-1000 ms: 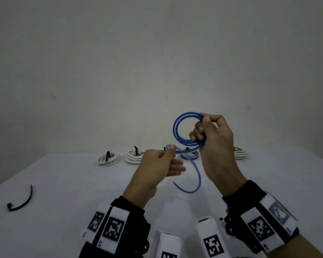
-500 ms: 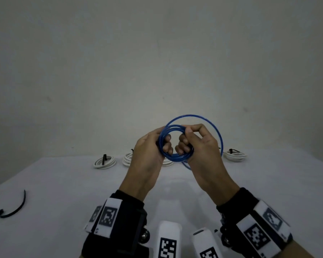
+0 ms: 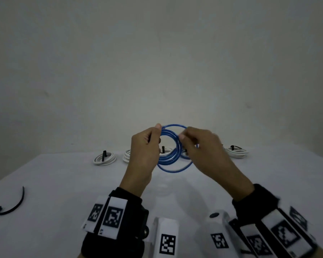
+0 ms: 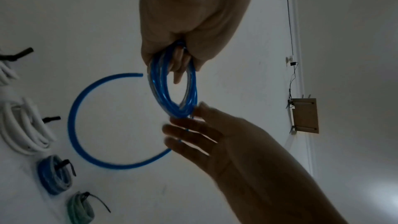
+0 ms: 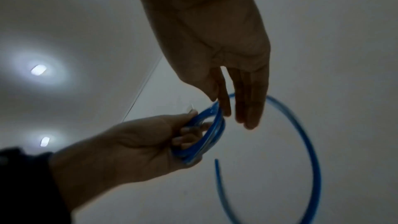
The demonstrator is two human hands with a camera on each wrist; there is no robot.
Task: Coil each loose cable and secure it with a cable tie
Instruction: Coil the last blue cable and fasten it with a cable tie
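Note:
A blue cable [image 3: 171, 159] wound into several loops hangs in the air between both hands. My left hand [image 3: 156, 139] grips the coil's left side, its fingers curled through the loops [image 4: 172, 91]. My right hand [image 3: 182, 139] pinches a strand at the coil's right side between thumb and forefinger, the other fingers [image 5: 249, 108] straight. The cable's loose end [image 4: 86, 142] arcs free below the coil in a wide curve [image 5: 310, 142]. One black cable tie [image 3: 13, 203] lies loose on the white table [image 3: 63, 183], far to the left.
Tied coils line the table's back edge: white ones [image 3: 104, 158] [image 3: 235, 151], a blue one [image 4: 53, 175] and a greenish one [image 4: 80, 209]. A plain wall rises close behind the table. A small wooden board [image 4: 304, 116] hangs on it.
The coil passed from my right hand into my left hand's grip. My right hand brought another wide loop round and now pinches the coil's right side; the hanging tail is shorter.

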